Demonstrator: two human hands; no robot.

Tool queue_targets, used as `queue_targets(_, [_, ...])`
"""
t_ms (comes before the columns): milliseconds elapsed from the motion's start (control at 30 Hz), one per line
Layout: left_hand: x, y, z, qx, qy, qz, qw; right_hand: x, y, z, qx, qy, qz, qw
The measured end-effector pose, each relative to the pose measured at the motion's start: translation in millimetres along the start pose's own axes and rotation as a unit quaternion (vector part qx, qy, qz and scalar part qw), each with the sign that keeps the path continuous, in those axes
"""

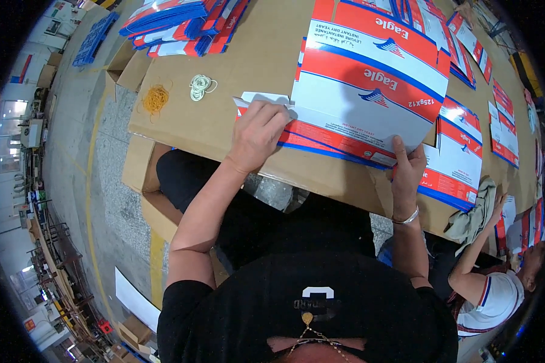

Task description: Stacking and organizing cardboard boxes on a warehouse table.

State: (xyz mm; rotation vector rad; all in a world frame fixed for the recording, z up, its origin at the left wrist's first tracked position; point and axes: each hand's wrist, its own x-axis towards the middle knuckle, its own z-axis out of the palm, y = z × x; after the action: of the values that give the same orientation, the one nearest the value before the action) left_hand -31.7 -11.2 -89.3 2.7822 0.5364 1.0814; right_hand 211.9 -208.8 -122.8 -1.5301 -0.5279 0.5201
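A flat printed carton (339, 78) in red, white and blue lies on the cardboard-covered table (181, 124) in front of me. My left hand (258, 133) is closed at its left end, with curled fingers on a small white side flap (266, 97). At the lower right corner, my right hand (407, 169) grips the carton's near edge, thumb on top and the other fingers partly hidden. More red and blue edges show beneath the near side. Just right of my right hand sits a pile of similar flat cartons (457, 157).
Bundled cartons (181, 24) are stacked at the far left. Orange rubber bands (155, 98) and a pale bunch of bands (201, 87) lie near the left edge. An open cardboard box (140, 163) stands below that edge. Another person (487, 296) sits at right beside a greyish cloth (475, 212).
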Motion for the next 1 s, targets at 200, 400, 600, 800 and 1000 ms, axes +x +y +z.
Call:
queue_targets(200, [16, 1, 6, -0.021, -0.030, 0.035, 0.999, -2, -7, -9, -0.015, 0.006, 0.004, 1.000])
queue_targets(400, [7, 3, -30, -0.032, -0.062, 0.030, 0.997, 6, -26, 0, 0.044, 0.051, -0.092, 0.993])
queue_targets(600, [49, 17, -67, -0.125, -0.136, 0.040, 0.982, 39, -108, -39, -0.428, 0.059, -0.322, 0.842])
queue_targets(800, [77, 22, -77, -0.128, -0.195, 0.053, 0.971, 72, -125, -52, -0.381, -0.202, -0.064, 0.900])
queue_targets(1000, [77, 13, -69, -0.102, -0.196, -0.013, 0.975, 71, -97, -76, -0.190, -0.026, -0.064, 0.979])
